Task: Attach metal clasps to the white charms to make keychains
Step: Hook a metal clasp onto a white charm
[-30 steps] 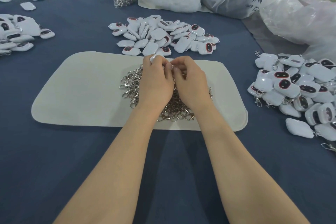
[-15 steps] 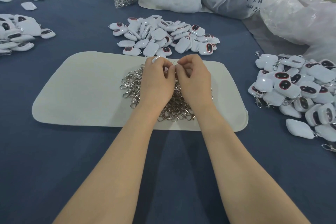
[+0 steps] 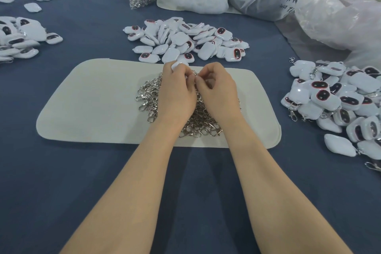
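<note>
Hands barely shifted since earlier: left hand (image 3: 179, 90) pinching small white plastic charm (image 3: 176, 65), right hand (image 3: 216, 90) fingers pinched at silver metal clasp (image 3: 194, 74), barely visible; advise steadying charm loop, fully seating clasp.

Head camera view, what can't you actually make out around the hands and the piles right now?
- Whether a clasp is on the white charm: left hand and right hand cover the join.
- Middle of the clasp pile: under both hands.
- Writing on the plastic bag: too small, creased.
- Finished keychain pile: cut off by the right edge.
</note>
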Available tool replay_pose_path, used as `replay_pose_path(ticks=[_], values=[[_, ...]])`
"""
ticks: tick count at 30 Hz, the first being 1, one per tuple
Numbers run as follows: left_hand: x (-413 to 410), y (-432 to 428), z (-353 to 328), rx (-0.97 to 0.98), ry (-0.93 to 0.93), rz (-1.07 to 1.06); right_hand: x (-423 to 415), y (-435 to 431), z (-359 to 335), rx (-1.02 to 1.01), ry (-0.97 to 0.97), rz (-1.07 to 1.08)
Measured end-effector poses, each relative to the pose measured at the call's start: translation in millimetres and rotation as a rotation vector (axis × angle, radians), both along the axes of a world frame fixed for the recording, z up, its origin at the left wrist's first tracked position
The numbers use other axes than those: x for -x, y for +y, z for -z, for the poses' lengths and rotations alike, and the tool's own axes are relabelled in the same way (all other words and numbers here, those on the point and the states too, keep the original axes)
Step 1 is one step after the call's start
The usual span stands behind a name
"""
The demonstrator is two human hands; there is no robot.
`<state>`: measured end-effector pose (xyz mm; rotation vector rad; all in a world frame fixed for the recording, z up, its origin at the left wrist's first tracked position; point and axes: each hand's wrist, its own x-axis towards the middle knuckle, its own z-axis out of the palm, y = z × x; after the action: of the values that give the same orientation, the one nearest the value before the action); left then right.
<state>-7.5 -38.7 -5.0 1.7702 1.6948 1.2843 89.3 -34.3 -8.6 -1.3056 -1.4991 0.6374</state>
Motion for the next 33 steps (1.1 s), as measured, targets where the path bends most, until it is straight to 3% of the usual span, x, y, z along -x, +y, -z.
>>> replay_pose_path(ticks=[33], values=[[-2.9,-3.9,-1.4,-0.054,0.042,0.027,-4.9,-0.5,-6.3,0.026,0.07,0.0]])
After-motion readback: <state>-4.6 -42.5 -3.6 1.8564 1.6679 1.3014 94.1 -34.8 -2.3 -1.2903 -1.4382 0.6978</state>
